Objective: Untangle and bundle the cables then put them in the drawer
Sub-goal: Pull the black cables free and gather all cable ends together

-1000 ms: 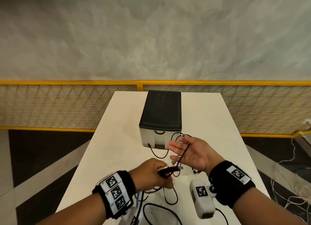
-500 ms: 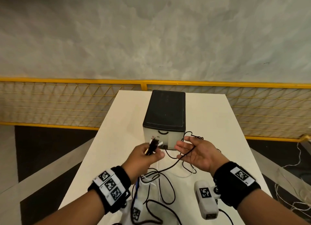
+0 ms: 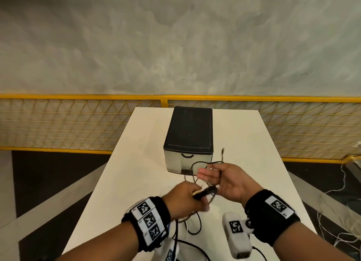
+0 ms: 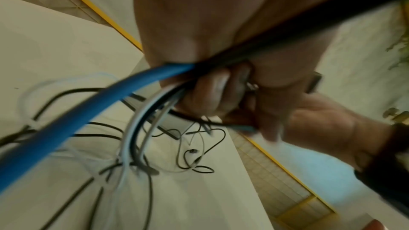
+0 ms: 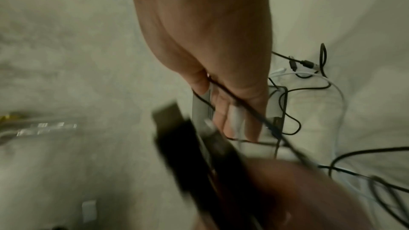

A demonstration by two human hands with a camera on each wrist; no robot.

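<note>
Cables, thin black and white cords with one thicker blue one, lie in a loose tangle (image 4: 137, 146) on the white tabletop (image 3: 244, 136) in front of a small grey drawer unit with a black top (image 3: 188, 141), whose drawer looks closed, so none of them is stowed yet. The left hand (image 3: 185, 199) is raised over the near part of the tabletop with its fingers (image 4: 212, 93) clenched around a gathered handful of strands; the left wrist view shows the blue cable (image 4: 88, 111) and several grey, white and black cords running out of that fist down to the pile, and a dark connector end (image 3: 205, 191) juts from the grip toward the other hand. The right hand (image 3: 224, 180) is held palm up just beside it, fingers (image 5: 223, 111) straight and released, with a thin black cable (image 3: 214, 164) draped across them in a loop whose free plug end (image 3: 222, 150) sticks up past the drawer unit. This arrangement looks like one hand anchoring the collected ends while the flat hand serves as a form to draw a single cord clear of the knot. Untangling seems to be in hand, with bundling and stowing left to do.
</note>
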